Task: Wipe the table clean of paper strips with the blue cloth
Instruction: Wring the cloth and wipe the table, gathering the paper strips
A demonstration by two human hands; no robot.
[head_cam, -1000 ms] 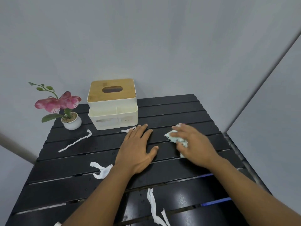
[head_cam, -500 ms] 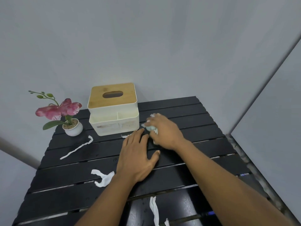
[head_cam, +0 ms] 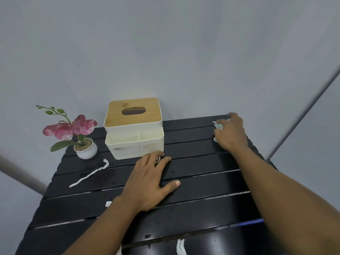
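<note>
Black slatted table (head_cam: 202,183).
1: right hand (head_cam: 230,134), far right corner, fingers curled round blue cloth (head_cam: 219,126) (mostly hidden under the palm).
2: left hand (head_cam: 149,183), flat at centre, fingers spread.
3: long paper strip (head_cam: 90,174) near flower pot (head_cam: 86,149); short paper strip (head_cam: 180,248) at near edge.

Homely corner: tissue box (head_cam: 133,126), potted orchid (head_cam: 73,129), slatted table (head_cam: 202,181).

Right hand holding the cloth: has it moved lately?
Yes: the right hand swept the blue cloth rightward, away from the tissue box, toward the table's far corner.
</note>
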